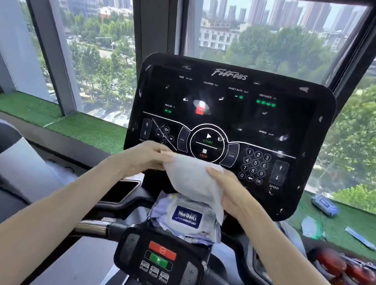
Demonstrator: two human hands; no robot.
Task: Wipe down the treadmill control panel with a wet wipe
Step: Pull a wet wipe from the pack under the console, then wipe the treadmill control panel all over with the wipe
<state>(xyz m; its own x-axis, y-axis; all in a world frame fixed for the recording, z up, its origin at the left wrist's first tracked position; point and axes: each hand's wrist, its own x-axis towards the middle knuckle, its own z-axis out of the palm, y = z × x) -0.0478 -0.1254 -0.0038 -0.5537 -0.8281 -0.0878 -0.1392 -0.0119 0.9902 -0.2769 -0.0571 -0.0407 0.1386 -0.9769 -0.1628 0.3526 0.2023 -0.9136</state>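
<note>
Closest in sits the small handlebar keypad (161, 259) with its red and green buttons. Right above it the wipe pack (186, 217) lies label up on the tray.

Over the pack, 2 hands share the wet wipe (191, 181). The left hand (143, 158) pinches the upper left edge, fingers curled onto the sheet. The right hand (230, 196) grips the right side, thumb on top. The sheet is stretched between them, its lower corner hanging down to the pack. It sits just in front of the control panel (234, 115), low down by the STOP key, and I can't tell whether it touches the glass.

I read this as the get-ready step: the sheet is out and spread, and no wiping is under way. The next move calls for lifting the wipe flat onto the glossy black face. The touch should be light, because green digits are lit and the START key may be live. White flecks and smears dot the screen, so there's plenty to cover.

A dark phone (119, 190) lies in the left tray. Beyond the panel, a green turf ledge (87, 128) runs under tall windows. On its right side lie a blue pack (325, 205) and some scraps. Trees and towers fill the view outside.
</note>
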